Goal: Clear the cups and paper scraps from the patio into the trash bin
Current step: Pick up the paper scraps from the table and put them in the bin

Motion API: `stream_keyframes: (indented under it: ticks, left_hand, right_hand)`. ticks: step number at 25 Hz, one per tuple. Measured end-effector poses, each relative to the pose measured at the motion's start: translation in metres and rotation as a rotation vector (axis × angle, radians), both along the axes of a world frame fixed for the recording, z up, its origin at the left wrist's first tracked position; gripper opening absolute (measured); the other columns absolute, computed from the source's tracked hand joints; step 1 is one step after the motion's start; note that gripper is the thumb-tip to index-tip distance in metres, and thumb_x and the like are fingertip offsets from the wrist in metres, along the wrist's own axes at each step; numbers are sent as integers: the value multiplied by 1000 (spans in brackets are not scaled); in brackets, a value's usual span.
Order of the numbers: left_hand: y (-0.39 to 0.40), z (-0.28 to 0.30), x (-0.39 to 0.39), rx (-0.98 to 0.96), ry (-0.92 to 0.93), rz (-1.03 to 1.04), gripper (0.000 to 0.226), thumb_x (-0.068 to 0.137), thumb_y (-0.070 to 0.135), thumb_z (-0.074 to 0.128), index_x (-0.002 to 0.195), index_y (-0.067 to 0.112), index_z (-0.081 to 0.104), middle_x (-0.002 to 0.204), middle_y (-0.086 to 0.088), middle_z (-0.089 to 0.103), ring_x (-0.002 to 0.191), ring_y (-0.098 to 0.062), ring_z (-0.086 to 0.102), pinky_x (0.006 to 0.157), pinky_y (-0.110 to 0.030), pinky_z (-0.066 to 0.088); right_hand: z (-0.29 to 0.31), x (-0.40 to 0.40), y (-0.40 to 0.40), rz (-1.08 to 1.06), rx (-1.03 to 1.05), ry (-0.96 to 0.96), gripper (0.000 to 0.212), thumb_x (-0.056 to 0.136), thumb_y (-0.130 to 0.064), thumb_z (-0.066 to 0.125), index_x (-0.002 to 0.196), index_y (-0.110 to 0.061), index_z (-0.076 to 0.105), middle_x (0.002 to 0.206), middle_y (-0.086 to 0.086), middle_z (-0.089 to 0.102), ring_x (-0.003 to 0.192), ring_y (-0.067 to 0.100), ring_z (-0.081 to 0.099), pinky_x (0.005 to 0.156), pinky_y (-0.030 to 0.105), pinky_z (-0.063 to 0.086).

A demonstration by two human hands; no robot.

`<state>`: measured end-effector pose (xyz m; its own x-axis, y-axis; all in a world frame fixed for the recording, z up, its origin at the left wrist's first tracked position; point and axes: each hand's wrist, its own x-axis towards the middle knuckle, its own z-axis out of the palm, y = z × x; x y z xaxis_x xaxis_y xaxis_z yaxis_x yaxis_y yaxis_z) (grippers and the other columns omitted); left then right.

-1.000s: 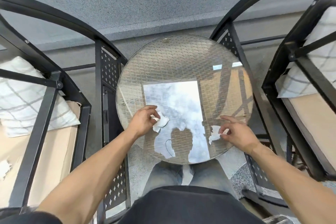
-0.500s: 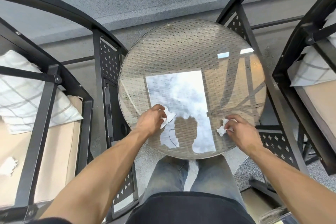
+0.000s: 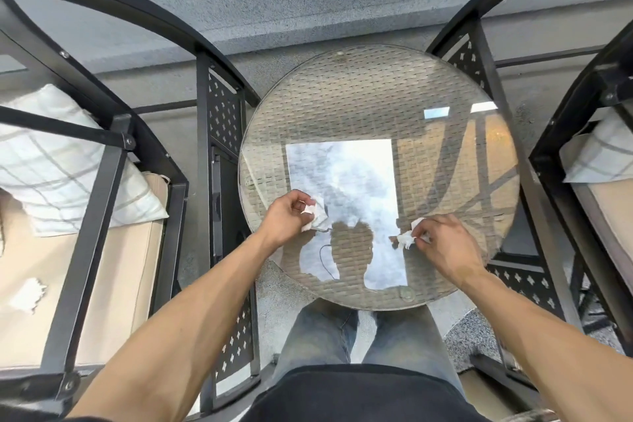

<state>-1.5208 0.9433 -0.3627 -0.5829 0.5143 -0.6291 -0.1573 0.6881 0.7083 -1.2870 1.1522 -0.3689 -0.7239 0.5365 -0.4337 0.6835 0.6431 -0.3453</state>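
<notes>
Both scraps now gathered: left hand (image 3: 287, 217) fingers curl round scrap (image 3: 317, 216); right hand (image 3: 445, 243) pinches scrap (image 3: 406, 239).

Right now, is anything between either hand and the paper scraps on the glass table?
Nothing visible. The left hand already pinches one paper scrap, and the right hand pinches another scrap, both over the glass table. A third scrap lies on the left chair cushion. No trash bin is in view.

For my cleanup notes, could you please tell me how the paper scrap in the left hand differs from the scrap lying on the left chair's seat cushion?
The scrap in the left hand is pinched by the left hand over the glass table; the scrap on the chair cushion lies loose and untouched. The held one looks folded and crumpled, the cushion one flatter with ragged edges. Both are white torn paper.
</notes>
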Motion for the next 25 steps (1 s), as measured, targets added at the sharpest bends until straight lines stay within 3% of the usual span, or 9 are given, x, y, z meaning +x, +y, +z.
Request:
stream_keyframes:
  ticks: [3, 7, 10, 14, 17, 21, 25]
  left_hand:
    - [-4, 11, -4, 6, -85, 1, 40, 90, -3, 60, 128, 12, 55, 96, -9, 58, 86, -21, 58, 87, -44, 50]
    - [-4, 28, -6, 23, -64, -67, 25, 94, 3, 57, 118, 7, 64, 118, -9, 67, 109, -23, 63, 100, -37, 49]
    - [8, 43, -6, 71, -48, -125, 23, 94, 6, 59, 115, 12, 65, 119, -10, 66, 97, -16, 61, 92, -30, 46]
    - [38, 61, 10, 207, -128, -211, 24, 93, 1, 57, 91, 19, 71, 87, -6, 63, 76, -21, 46, 71, -33, 38]
    - [67, 76, 38, 300, -156, -299, 25, 94, -3, 55, 87, 16, 70, 84, 6, 68, 74, -12, 58, 71, -23, 47]
    - [103, 95, 95, 346, -111, -424, 26, 91, -7, 57, 85, 14, 70, 87, 7, 70, 74, -1, 63, 69, -15, 48]
    - [132, 105, 176, 371, -86, -574, 29, 87, -6, 62, 85, 20, 74, 82, 9, 74, 76, -5, 64, 73, -16, 49]
  right_hand:
    - [11, -10, -1, 28, -11, 43, 10, 87, -22, 62, 94, -26, 67, 97, -5, 63, 99, 18, 51, 73, 26, 33]
    - [34, -23, 1, -19, -50, 146, 9, 88, -18, 62, 94, -24, 66, 96, -8, 57, 85, 14, 54, 67, 27, 35]
    - [54, -22, 0, -82, -20, 259, 10, 86, -16, 64, 92, -24, 66, 92, -9, 56, 80, 12, 54, 65, 28, 37]
    - [76, 2, -4, -201, 69, 422, 10, 85, -17, 67, 92, -23, 66, 92, -12, 56, 77, 9, 54, 67, 31, 46]
    - [87, 36, -4, -332, 154, 460, 11, 83, -20, 70, 92, -25, 67, 87, -14, 55, 69, 9, 52, 65, 31, 47]
    - [100, 107, -7, -524, 236, 469, 17, 82, -21, 71, 97, -27, 67, 85, -12, 54, 69, 11, 53, 66, 32, 48]
    - [111, 203, -32, -712, 278, 481, 17, 82, -21, 69, 97, -29, 66, 89, -9, 59, 71, 10, 53, 69, 33, 47]
